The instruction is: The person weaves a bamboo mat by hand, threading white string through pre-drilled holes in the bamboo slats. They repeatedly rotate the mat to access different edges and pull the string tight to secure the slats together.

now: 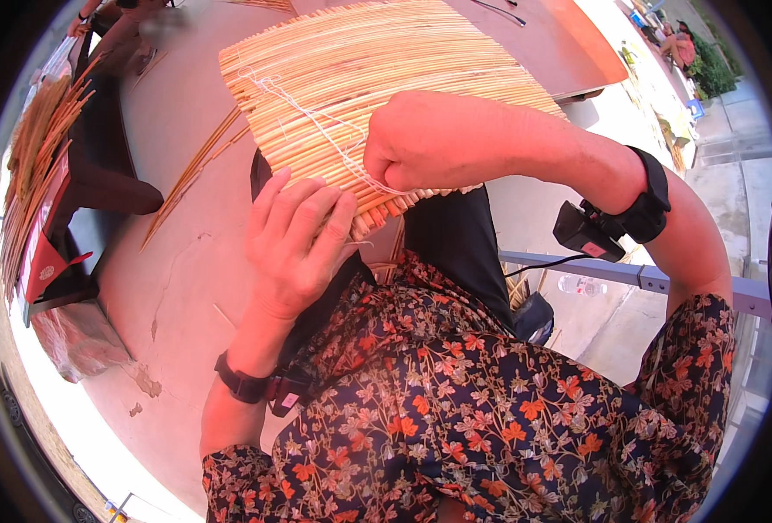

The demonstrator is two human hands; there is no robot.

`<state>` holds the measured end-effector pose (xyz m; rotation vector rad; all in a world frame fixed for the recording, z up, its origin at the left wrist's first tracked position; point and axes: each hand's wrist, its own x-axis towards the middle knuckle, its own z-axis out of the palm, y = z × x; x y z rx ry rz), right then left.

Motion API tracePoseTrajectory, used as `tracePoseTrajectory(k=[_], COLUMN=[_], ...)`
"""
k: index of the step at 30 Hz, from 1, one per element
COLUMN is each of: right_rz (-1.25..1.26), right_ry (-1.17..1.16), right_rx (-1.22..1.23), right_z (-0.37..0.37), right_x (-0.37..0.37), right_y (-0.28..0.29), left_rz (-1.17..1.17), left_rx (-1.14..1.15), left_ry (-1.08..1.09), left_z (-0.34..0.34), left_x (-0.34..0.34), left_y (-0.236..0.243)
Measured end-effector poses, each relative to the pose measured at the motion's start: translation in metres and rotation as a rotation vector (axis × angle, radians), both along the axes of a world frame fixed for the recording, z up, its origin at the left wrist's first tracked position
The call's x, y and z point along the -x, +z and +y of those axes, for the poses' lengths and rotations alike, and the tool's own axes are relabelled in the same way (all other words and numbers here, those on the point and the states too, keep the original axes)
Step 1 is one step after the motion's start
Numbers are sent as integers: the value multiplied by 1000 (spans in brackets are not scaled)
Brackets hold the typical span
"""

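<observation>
A mat of pale, thin reed-like stalks (386, 61) lies tilted across my lap, its stalks bound side by side. Loose white string (303, 109) trails over its left part and runs to my right hand. My right hand (408, 144) is closed in a fist above the mat's near part, with the string at its fingers; the fingertips are mostly hidden. My left hand (303, 235) grips the near left corner, fingers over the top and thumb largely out of sight. Reddish cut stalk ends (382, 212) show between the hands.
Bundled stalks (42, 166) rest on a dark bench-like stand (111, 187) at left. Loose stalks (190, 179) lie on the floor beside the mat. A metal bar (639, 275) and clear plastic bottle (582, 285) are at right. Other people appear at far left and far right.
</observation>
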<state>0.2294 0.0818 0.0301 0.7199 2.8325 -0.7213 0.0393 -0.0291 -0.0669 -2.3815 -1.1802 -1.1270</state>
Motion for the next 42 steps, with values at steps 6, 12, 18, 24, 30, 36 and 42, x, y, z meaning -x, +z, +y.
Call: tracePoseTrajectory(k=[6,12,18,24,30,36,42], right_rz=[-82,189,143,129,481,451,417], right_ry=[-74,-94,-165,-324,-454,-327,-271], right_rx=[413,558,436,391,397,-13,-89], right_z=[21,4,-35,-34,-16,-1,9], right_x=[21,19,10,7,-10,-23,-31], right_y=[154,302,329,322,286,289,287], left_rz=[19,-483,-334,-232,-243,-171,-195], left_rx=[-233,-399,-370,-145,-160,-58,111], left_ry=[-94,-177,-385,-546,-538,-477,-440], left_z=[21,21,32,62,99,112,100], left_x=[37,36,40,49,52,51,28], left_y=[123,284,299,320,313,325,340])
